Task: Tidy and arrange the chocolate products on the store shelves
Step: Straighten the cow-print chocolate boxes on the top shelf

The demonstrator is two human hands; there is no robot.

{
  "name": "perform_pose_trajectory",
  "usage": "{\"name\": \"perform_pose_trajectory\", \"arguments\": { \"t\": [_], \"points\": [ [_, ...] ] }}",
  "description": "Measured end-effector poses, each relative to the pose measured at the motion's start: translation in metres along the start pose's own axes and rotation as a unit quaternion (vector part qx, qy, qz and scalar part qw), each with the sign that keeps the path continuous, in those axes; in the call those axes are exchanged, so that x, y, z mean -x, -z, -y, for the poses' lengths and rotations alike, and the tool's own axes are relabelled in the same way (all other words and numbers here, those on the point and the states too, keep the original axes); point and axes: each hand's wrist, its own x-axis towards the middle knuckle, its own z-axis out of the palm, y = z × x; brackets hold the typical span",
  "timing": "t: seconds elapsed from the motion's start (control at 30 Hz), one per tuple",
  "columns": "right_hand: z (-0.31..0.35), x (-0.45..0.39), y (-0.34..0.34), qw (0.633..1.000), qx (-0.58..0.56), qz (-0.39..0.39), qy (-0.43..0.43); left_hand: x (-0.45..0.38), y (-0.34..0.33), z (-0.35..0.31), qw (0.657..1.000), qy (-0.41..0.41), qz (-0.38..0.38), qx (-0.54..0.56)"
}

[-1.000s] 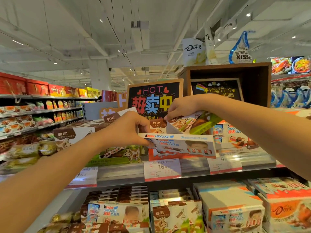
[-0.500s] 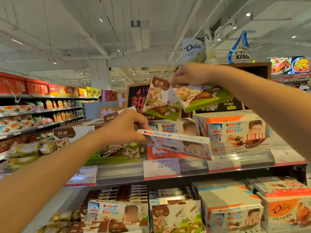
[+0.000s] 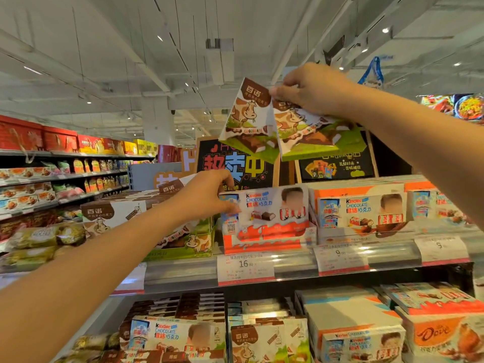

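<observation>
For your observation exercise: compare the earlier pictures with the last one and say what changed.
The right hand lifted two cow-print chocolate packs from the shelf to well above it. The left hand set the tilted Kinder box upright in its display tray and keeps touching it. The price tags stayed put.

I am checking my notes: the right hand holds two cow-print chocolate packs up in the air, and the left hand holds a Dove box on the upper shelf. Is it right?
Not quite. In the head view the left hand holds a Kinder Chocolate box on the upper shelf, not Dove. The right hand does hold two cow-print chocolate packs up in the air.
</observation>
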Motion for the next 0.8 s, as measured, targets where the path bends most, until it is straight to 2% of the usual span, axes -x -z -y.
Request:
{"name": "perform_pose_trajectory", "arguments": {
  "t": [0.07,0.17,0.3,0.37,0.43,0.5,0.53,0.6,0.7,0.8],
  "points": [
    [0.003,0.001,-0.004,1.0,0.007,0.002,0.006,0.001,-0.004,-0.002,1.0,-0.005,0.01,-0.026],
    [0.007,0.003,-0.011,1.0,0.014,0.003,0.01,0.004,-0.009,-0.002,0.992,-0.024,-0.001,-0.122],
    [0.011,0.008,-0.018,1.0,0.019,0.008,0.016,0.005,-0.006,0.005,0.962,-0.063,0.02,-0.265],
    [0.013,0.011,-0.02,1.0,0.012,0.014,0.025,0.009,0.002,0.012,0.961,-0.069,0.048,-0.264],
    [0.015,0.013,-0.022,0.999,0.01,0.022,0.037,0.016,0.012,0.021,0.981,-0.067,0.043,-0.174],
    [0.019,0.015,-0.023,0.998,0.001,0.033,0.05,0.027,0.023,0.026,0.999,-0.023,0.022,-0.013],
    [0.021,0.015,-0.024,0.998,-0.005,0.04,0.057,0.032,0.029,0.025,0.998,0.005,0.002,0.061],
    [0.029,0.017,-0.026,0.996,-0.012,0.052,0.071,0.036,0.038,0.022,0.982,0.044,-0.045,0.176],
    [0.045,0.018,-0.033,0.994,-0.011,0.053,0.095,0.035,0.051,0.017,0.944,0.061,-0.092,0.311],
    [0.063,0.017,-0.04,0.992,-0.041,0.052,0.107,0.036,0.061,0.012,0.937,0.063,-0.085,0.333]
  ]
}}
